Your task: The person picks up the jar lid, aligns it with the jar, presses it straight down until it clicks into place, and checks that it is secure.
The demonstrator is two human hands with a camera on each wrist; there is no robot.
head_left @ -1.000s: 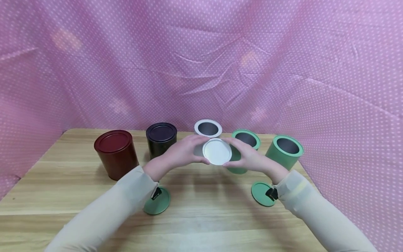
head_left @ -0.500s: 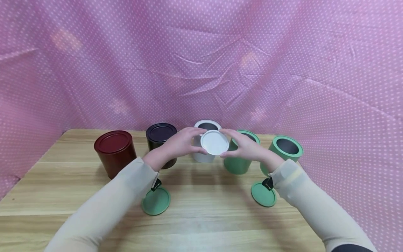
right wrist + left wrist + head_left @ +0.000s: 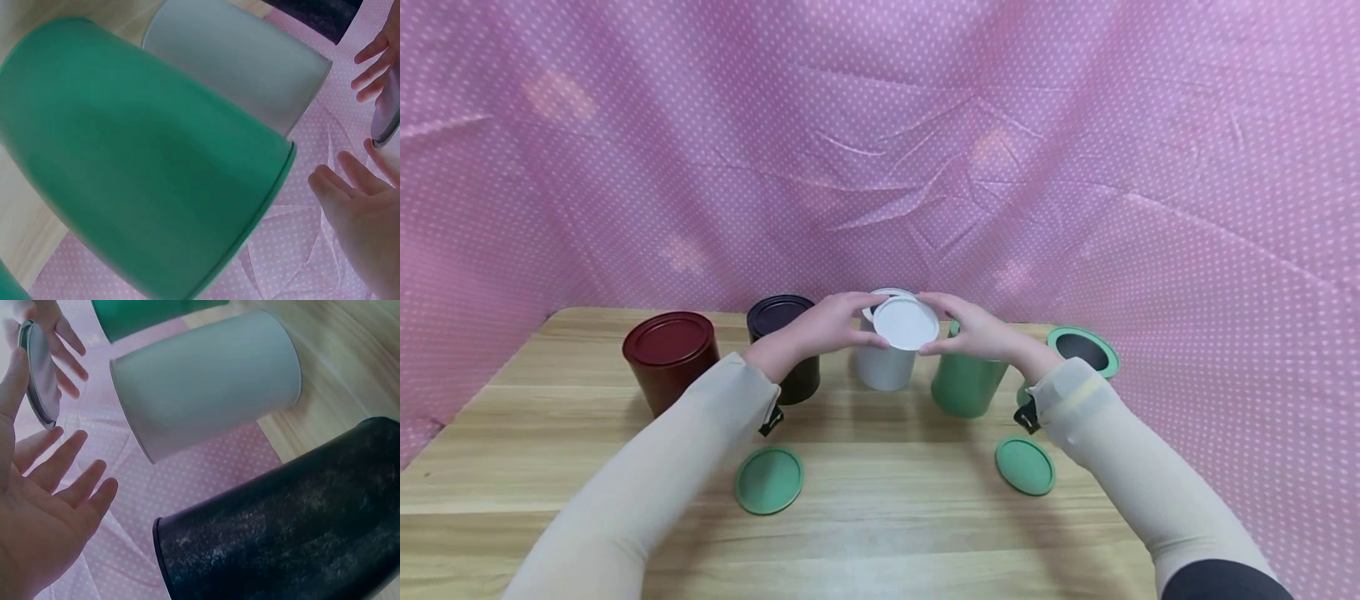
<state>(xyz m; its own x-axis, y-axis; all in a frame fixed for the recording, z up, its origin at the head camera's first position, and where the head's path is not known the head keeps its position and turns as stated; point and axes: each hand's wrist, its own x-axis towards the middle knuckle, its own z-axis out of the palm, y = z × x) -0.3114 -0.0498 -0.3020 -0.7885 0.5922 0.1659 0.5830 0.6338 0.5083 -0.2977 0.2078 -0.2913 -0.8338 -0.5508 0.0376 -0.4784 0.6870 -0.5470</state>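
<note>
Head view: both hands hold a round white flat lid (image 3: 906, 322) by its rim, left hand (image 3: 822, 327) on its left edge, right hand (image 3: 976, 332) on its right edge, fingertips pinching from opposite sides. Lid sits tilted, face toward the camera, just above and slightly in front of the open mouth of the white cylindrical can (image 3: 886, 360), which stands upright on the wooden table (image 3: 880, 533). Can's long axis is vertical, straight below the lid. Both hands about equally near. Black lidded can (image 3: 786, 346) just left of the white can, green open can (image 3: 967, 382) just right, dark red lidded can (image 3: 667, 358) and a second green open can (image 3: 1078, 354) farther out; two green flat lids (image 3: 769, 479) lie on the table near the forearms.

Left wrist view: lid seen edge-on, held at its rim by the thumb and fingers, which are straight and spread; white can's mouth lies just beside it, not touching.

Right wrist view: lid's edge shows at the far right between the two hands' spread fingers, apart from the white can's rim; green can fills the foreground.
</note>
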